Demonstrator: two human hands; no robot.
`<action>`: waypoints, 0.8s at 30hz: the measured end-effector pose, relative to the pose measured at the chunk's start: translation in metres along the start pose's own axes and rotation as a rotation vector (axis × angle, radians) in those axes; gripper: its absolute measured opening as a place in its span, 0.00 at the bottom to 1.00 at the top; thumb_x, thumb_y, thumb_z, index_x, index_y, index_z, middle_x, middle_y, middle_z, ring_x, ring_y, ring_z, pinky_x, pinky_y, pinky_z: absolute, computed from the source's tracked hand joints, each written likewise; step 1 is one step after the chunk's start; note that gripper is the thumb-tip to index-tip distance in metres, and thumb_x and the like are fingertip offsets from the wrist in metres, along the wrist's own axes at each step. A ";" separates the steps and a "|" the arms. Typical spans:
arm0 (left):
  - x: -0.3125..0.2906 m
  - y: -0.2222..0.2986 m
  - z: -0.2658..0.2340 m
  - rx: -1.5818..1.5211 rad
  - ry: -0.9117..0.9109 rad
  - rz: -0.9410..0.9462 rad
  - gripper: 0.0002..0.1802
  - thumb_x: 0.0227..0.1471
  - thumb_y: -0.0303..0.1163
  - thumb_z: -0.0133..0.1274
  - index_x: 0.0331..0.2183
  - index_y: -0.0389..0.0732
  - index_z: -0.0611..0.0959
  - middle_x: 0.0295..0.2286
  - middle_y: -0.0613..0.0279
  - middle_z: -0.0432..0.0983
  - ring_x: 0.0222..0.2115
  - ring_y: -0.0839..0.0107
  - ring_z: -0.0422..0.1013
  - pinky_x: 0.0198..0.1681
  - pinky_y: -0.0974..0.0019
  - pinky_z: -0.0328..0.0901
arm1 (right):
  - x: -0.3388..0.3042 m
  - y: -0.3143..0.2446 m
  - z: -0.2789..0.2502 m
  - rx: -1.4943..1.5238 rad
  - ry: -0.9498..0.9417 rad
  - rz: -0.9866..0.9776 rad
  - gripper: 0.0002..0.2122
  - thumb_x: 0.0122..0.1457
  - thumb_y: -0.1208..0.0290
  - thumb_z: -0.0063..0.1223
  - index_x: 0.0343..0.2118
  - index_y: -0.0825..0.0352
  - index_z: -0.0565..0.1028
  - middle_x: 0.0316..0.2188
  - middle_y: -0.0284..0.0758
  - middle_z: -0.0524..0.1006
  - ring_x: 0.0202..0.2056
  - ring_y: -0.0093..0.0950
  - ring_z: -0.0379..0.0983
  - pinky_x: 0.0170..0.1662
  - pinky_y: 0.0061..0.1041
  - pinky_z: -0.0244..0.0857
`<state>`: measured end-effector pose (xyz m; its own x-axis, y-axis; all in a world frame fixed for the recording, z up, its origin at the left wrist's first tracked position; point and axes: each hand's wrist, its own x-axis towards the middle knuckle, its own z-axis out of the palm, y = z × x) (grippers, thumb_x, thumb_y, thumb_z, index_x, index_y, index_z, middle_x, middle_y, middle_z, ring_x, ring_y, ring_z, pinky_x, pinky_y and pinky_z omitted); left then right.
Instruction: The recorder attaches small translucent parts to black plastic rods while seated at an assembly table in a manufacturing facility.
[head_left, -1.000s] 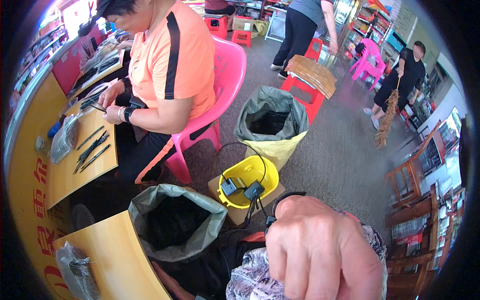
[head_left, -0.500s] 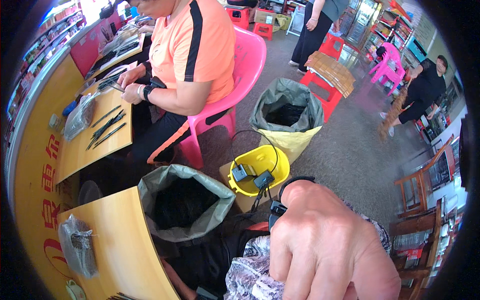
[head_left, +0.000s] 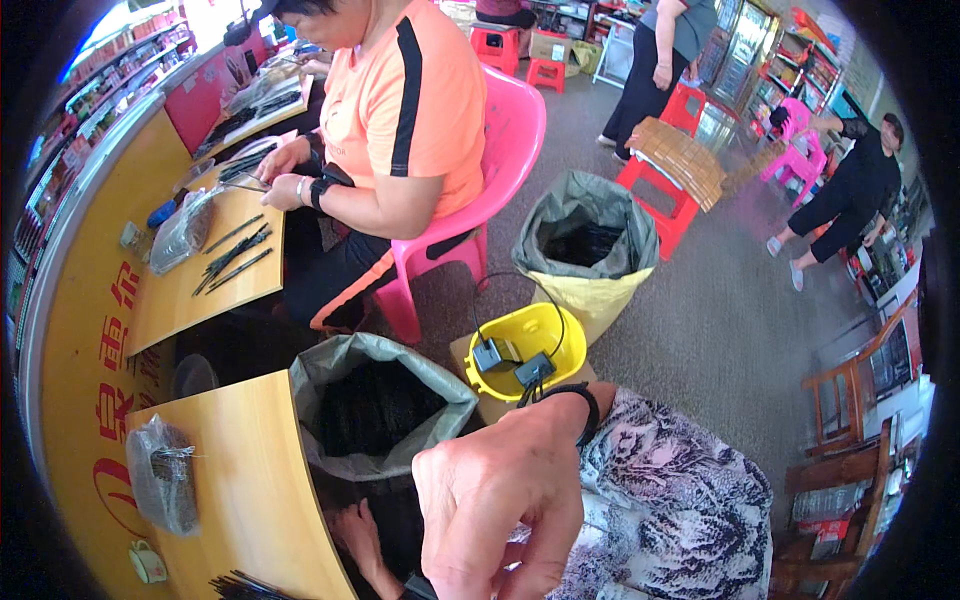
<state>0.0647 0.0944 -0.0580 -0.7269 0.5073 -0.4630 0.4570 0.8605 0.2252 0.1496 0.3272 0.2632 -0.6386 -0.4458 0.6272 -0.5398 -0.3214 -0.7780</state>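
Observation:
My right hand [head_left: 505, 495], with a black band at its wrist, is raised close to the camera. Its fingers are curled and closed; whatever they may hold is hidden beneath. Lower and to the left, my left hand [head_left: 360, 540] shows partly at the edge of the near wooden board [head_left: 235, 440], fingers apart and nothing visible in them. Thin black strips [head_left: 245, 586] lie at the board's lower edge. A clear plastic bag [head_left: 165, 478] of dark pieces rests on it. Just beyond my hands stands an open grey-lined sack [head_left: 455, 410] with black material inside.
A yellow tub [head_left: 572, 340] with black cabled devices sits beyond the sack. A co-worker in orange [head_left: 400, 110] works from a pink chair [head_left: 515, 130]. Another yellow sack [head_left: 585, 290] and red stools [head_left: 670, 215] stand farther off. A person in black [head_left: 850, 190] holds a broom.
My right hand has moved left, uncovering the patterned clothing. My left hand has come into view beside the board. The view has shifted slightly, and the person with the broom has changed posture.

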 end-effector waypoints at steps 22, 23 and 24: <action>-0.108 0.059 -0.130 -0.677 0.671 0.331 0.16 0.49 0.33 0.46 0.35 0.30 0.78 0.31 0.48 0.75 0.32 0.57 0.71 0.39 0.62 0.64 | 0.038 0.026 0.030 0.184 -0.129 -0.025 0.07 0.57 0.72 0.44 0.36 0.67 0.70 0.18 0.29 0.71 0.18 0.18 0.70 0.19 0.14 0.63; -0.111 0.060 -0.137 -0.685 0.688 0.349 0.16 0.49 0.33 0.46 0.35 0.30 0.78 0.31 0.49 0.75 0.32 0.57 0.71 0.39 0.62 0.64 | 0.040 0.028 0.031 0.182 -0.143 -0.019 0.07 0.57 0.72 0.44 0.36 0.67 0.70 0.18 0.29 0.71 0.18 0.18 0.70 0.19 0.14 0.63; -0.115 0.060 -0.143 -0.689 0.700 0.358 0.15 0.49 0.33 0.46 0.34 0.30 0.78 0.31 0.49 0.75 0.32 0.58 0.71 0.39 0.63 0.65 | 0.041 0.029 0.032 0.188 -0.159 -0.018 0.07 0.57 0.72 0.44 0.37 0.67 0.70 0.18 0.29 0.71 0.18 0.18 0.70 0.20 0.14 0.63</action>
<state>0.1021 0.0945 0.1316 -0.8416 0.4632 0.2777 0.4730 0.3842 0.7929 0.1260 0.2728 0.2654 -0.5271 -0.5597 0.6395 -0.4296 -0.4738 -0.7688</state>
